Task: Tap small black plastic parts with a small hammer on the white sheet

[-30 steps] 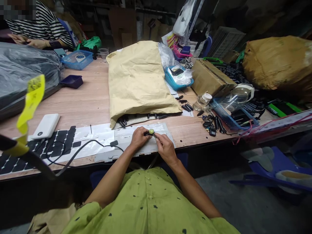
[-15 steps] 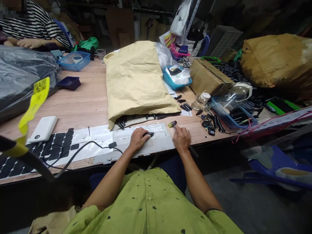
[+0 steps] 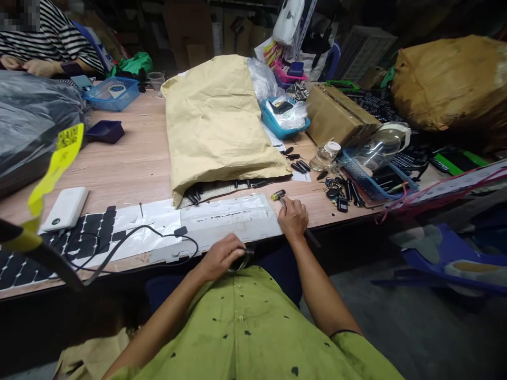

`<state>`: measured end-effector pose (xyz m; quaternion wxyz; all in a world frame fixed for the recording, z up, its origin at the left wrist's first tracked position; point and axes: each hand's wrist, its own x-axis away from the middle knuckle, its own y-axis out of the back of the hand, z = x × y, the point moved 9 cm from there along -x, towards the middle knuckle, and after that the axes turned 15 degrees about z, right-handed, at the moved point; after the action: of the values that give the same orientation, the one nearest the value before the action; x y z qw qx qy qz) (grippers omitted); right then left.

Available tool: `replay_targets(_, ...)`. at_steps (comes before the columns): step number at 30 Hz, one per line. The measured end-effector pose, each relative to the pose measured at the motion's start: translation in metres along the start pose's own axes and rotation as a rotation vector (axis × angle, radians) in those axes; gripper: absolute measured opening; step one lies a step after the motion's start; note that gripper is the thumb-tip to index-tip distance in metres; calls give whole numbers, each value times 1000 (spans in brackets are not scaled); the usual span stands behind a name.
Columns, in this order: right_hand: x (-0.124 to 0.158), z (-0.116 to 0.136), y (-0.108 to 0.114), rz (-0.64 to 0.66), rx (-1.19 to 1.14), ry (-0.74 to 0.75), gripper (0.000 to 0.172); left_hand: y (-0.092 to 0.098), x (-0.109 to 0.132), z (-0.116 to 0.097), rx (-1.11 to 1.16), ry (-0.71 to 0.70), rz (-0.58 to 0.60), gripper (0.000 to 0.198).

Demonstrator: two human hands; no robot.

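Note:
My right hand is wrapped round the handle of a small hammer. Its yellow and dark head pokes out above the fingers, and the handle's dark end shows below them, past the table edge. My left hand is in front of the table edge, close to the shirt, with its fingers closed on a small black piece that is blurred and partly hidden. Between the hands and the paper sack lies a flat grey-white board with small dark bits on it.
Behind the board is a big tan paper sack with black pieces at its mouth. To the right are a glass jar, keys and a blue basket. A black cable and white power bank lie left. A person in stripes sits opposite.
My left hand has drawn back from the board to the front of the shirt, taking the black piece along. The right hand keeps the hammer in nearly the same place.

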<state>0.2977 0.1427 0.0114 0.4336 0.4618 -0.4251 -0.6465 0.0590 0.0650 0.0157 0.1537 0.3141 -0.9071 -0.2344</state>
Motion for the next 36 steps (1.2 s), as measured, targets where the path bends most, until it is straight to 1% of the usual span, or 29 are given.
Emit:
replay_targets(1,0,0,0,0,5,-2,33,-15,5,2,7,35,74,34)
replay_targets(2,0,0,0,0,10,-3,33,-27,9,8,4,96,125,34)
replay_targets(4,0,0,0,0,14,-6,33,-44,15,30,-11,270,167,35)
replay_targets(5,0,0,0,-3,13,-7,33,-49,18,43,-20,371,165,36)
replay_targets(7,0,0,1,-10,9,-7,33,-51,24,68,-40,563,142,37)
replay_targets(9,0,0,0,-9,5,-4,33,-50,29,80,-63,690,132,38)
replay_targets(10,0,0,0,-4,4,-2,33,-49,30,80,-74,712,140,39)
replay_targets(11,0,0,0,0,4,-2,33,-48,30,74,-77,693,155,39)
replay_targets(13,0,0,-1,6,5,-5,34,-44,25,52,-49,567,186,32)
replay_targets(14,0,0,-1,5,3,-7,34,-39,21,38,-17,488,182,28)
replay_targets(15,0,-1,-1,3,1,-8,34,-30,18,25,24,417,153,26)
replay_targets(16,0,-1,-1,2,-2,-7,34,-16,16,17,69,377,96,26)
replay_targets(17,0,0,-1,1,-5,-5,34,3,14,13,101,366,7,29)
replay_targets(18,0,0,-1,1,-7,-2,34,28,15,13,110,386,-125,33)
replay_targets(19,0,0,-1,1,-7,0,35,55,18,18,88,439,-273,35)
replay_targets(21,0,1,-1,-2,-2,3,34,106,32,35,-18,621,-569,33)
replay_targets(22,0,1,-1,-4,2,3,34,127,39,43,-79,722,-678,30)
replay_targets(23,-1,2,-1,-7,4,2,34,142,44,52,-127,810,-739,27)
replay_targets(24,-1,2,-1,-8,6,0,34,153,45,60,-154,879,-763,25)
replay_targets(26,0,3,0,-10,7,-5,33,163,43,76,-171,974,-743,23)
replay_targets(29,0,4,0,-9,3,-9,33,162,39,89,-167,1033,-681,21)
replay_targets(33,0,5,0,-6,-4,-6,33,155,43,97,-162,1002,-700,16)
replay_targets(36,0,4,-1,6,-11,-6,34,152,51,103,-154,959,-716,8)
